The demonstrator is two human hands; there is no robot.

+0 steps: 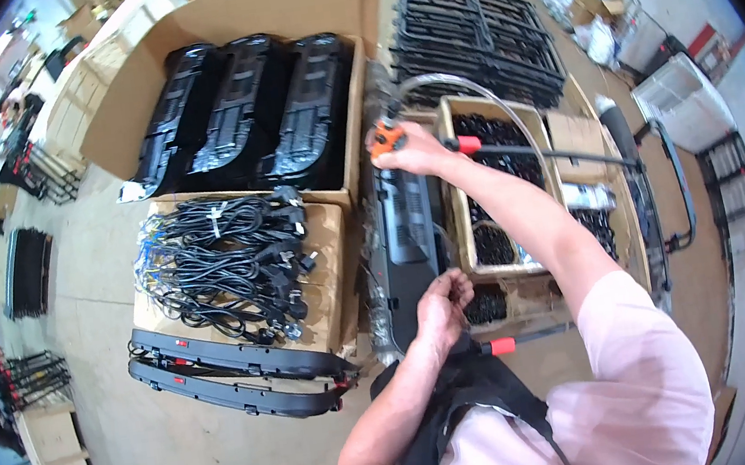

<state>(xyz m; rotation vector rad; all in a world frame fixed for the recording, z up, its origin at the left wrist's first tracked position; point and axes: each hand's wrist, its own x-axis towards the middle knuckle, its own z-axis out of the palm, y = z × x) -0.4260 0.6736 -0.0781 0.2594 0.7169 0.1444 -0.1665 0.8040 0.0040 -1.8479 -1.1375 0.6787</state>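
A long black plastic housing (407,228) with vent slots lies lengthwise in front of me. Over its far end my right hand (413,149) is closed around an orange-and-black handheld tool (387,140), perhaps a power screwdriver. A clear curved hose (466,82) arches near the tool and past my forearm. Beside the near part of the housing, on its right, hovers my left hand (443,309). Its fingers are curled together, and whatever they pinch, if anything, is too small to make out.
Black power cords (227,260) lie on a cardboard box to the left, with curved black frames (231,371) nearer me. Behind stands an open carton (359,123) of black housings. At right is a partitioned bin (512,268) of small black parts; black metal racks (473,29) lie beyond.
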